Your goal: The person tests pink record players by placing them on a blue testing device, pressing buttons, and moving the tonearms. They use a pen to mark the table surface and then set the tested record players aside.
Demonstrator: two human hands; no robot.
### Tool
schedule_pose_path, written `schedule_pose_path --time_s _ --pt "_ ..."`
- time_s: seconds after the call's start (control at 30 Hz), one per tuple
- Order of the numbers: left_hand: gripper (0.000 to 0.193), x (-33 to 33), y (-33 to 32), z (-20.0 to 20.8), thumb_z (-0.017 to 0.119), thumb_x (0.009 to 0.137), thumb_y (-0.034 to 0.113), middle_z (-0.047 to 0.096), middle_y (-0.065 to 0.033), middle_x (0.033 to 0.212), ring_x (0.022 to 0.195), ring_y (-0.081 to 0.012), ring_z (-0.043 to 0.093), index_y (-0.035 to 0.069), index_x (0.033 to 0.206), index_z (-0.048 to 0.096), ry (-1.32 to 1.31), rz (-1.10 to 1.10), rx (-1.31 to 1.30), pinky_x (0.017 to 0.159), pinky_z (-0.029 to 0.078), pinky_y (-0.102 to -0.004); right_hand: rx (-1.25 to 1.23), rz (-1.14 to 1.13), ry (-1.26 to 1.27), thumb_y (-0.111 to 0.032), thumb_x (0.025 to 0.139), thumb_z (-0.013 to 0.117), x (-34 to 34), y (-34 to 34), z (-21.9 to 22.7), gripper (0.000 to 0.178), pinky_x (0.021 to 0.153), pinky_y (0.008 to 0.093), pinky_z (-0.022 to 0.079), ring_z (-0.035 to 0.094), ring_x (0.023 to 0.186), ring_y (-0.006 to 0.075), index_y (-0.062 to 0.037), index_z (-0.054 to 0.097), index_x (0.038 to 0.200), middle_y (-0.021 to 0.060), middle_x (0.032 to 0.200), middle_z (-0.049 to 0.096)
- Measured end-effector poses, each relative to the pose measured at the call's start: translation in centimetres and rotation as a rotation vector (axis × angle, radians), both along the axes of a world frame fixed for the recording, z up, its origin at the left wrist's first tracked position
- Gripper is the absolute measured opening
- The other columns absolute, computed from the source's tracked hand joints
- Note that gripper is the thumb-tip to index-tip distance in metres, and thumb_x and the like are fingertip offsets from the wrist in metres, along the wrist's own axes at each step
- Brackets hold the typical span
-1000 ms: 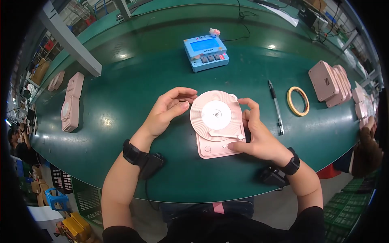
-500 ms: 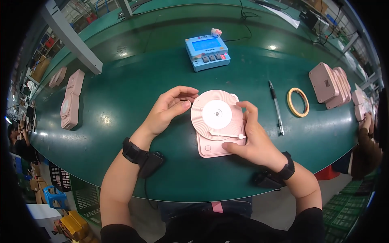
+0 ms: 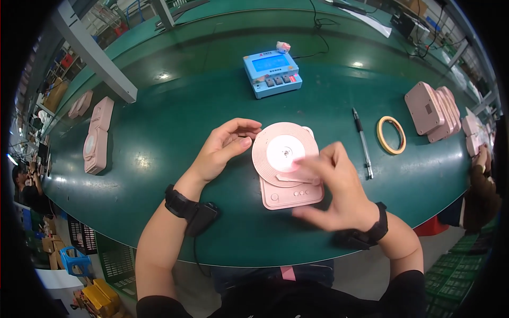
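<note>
A small pink toy record player (image 3: 291,196) lies flat in front of me, its grooved round platter carrying a white centre disc (image 3: 278,148). My right hand (image 3: 344,191) is over its right side, thumb and fingers wide apart. The index fingertip, blurred by motion, is at the tonearm (image 3: 289,178); whether it touches is unclear, and the fingers cover part of that arm. At the platter's left edge rests my left hand (image 3: 220,151), its fingers loosely curved, the thumb apart from them, nothing held. Both wrists wear black straps with boxes.
A blue device (image 3: 272,74) with a screen and keys stands beyond the player. To the right lie a pen (image 3: 362,143), a tape roll (image 3: 380,135) and stacked pink players (image 3: 424,111). More pink players (image 3: 98,138) are at left, near a grey post (image 3: 101,53). Another person's hand (image 3: 482,153) shows far right.
My right hand has let go of the player's right side, and its index finger has swung left over the platter beside the tonearm. The white disc looks brighter. My left hand stays nearly still.
</note>
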State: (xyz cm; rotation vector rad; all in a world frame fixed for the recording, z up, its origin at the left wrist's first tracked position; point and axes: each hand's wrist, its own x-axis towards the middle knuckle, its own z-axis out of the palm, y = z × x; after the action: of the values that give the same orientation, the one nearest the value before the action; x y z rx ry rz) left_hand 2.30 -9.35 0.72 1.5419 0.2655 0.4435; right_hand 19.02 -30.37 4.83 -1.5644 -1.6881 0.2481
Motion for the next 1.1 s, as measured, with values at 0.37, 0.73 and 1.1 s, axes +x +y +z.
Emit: schedule_pose_path --time_s 0.37,0.73,1.1 --pt "0.046 0.0 -0.1 0.5 0.06 0.087 0.027 0.058 -0.0103 0.116 0.108 -0.0177 0.054 -0.002 0.122 0.052 0.016 -0.001 0.003 0.098 0.04 -0.0318 -0.067 0.32 -0.361 -0.026 0.065 0.077 -0.6 0.1 0.9 0.045 0.063 0.0346 0.041 0.05 0.075 0.0246 -0.0128 0.067 0.107 0.0094 0.089 0.045" --pt "0.043 -0.5 0.1 0.1 0.059 0.088 0.021 0.058 -0.0107 0.117 0.109 -0.0166 0.054 -0.002 0.123 0.052 -0.002 -0.017 -0.031 0.098 0.041 -0.0307 -0.072 0.256 -0.409 -0.03 0.062 0.079 -1.2 0.3 0.7 0.048 0.08 0.0382 0.045 0.054 0.096 0.028 -0.0209 0.067 0.107 0.0144 0.117 0.05" --pt "0.035 0.3 -0.1 -0.7 0.06 0.089 0.013 0.059 -0.0091 0.112 0.106 -0.0144 0.054 -0.002 0.12 0.053 -0.085 -0.052 -0.062 0.095 0.043 -0.0295 -0.143 0.188 -0.42 -0.008 0.047 0.084 -2.0 -0.5 1.3 0.059 0.083 0.0394 0.047 0.05 0.097 0.0311 -0.0187 0.068 0.103 0.0125 0.121 0.048"
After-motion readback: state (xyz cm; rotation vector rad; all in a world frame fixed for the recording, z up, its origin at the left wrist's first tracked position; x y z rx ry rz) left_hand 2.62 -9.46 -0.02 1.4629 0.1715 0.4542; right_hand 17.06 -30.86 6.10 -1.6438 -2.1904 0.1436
